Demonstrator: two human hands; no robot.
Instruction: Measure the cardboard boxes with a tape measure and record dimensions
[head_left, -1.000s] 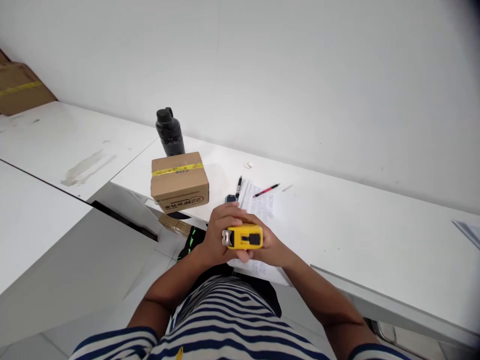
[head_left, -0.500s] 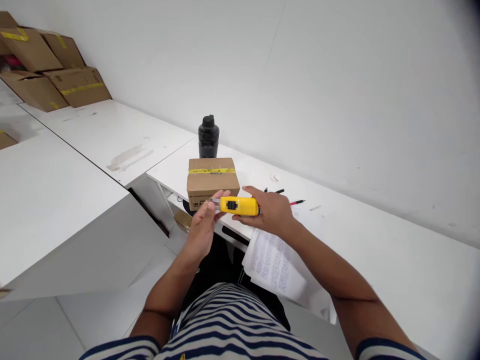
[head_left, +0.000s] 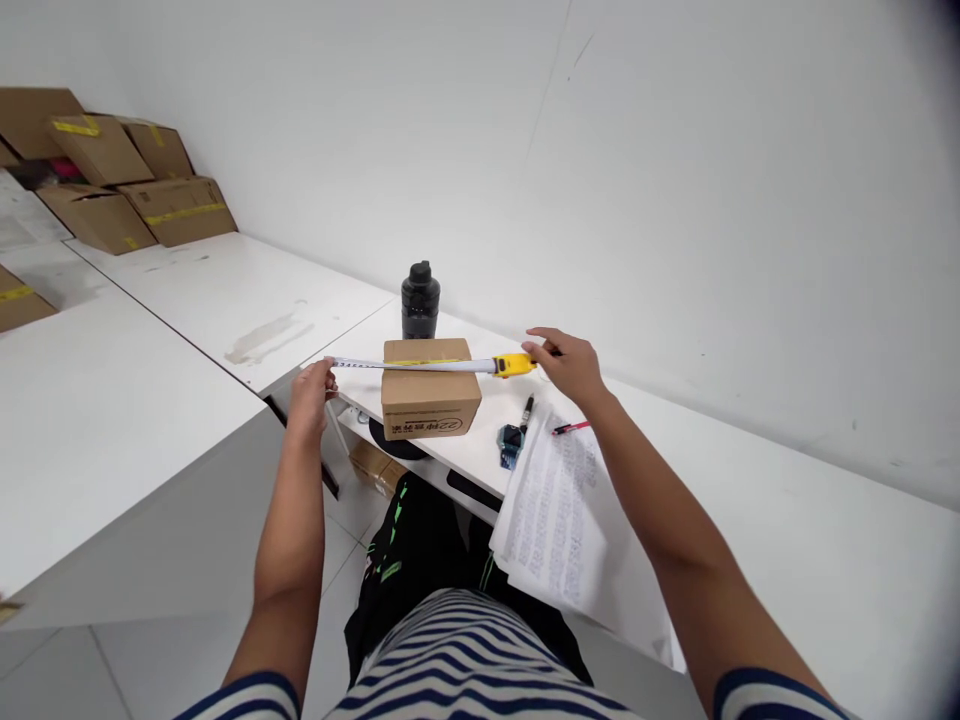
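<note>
A yellow tape measure (head_left: 514, 365) is in my right hand (head_left: 568, 365), gripped at its right end between thumb and fingers. Its white blade (head_left: 442, 366) is drawn out leftward over the top of a small cardboard box (head_left: 431, 400). At the far end of the blade, my left hand (head_left: 313, 390) pinches the tip, left of the box. The box sits near the desk's front edge, with printed characters on its front and yellow tape along its top, partly hidden by the blade.
Behind the box stands a black bottle (head_left: 420, 300). Written paper sheets (head_left: 555, 510) overhang the desk edge, with a red pen (head_left: 571, 427), a black pen (head_left: 528, 412) and a dark blue item (head_left: 511, 446) beside them. Cardboard boxes (head_left: 187, 210) are stacked at the far left.
My hands have moved apart, the left one leftward and the right one up and to the right. The tape's blade now stretches across the box. The view has shifted slightly.
</note>
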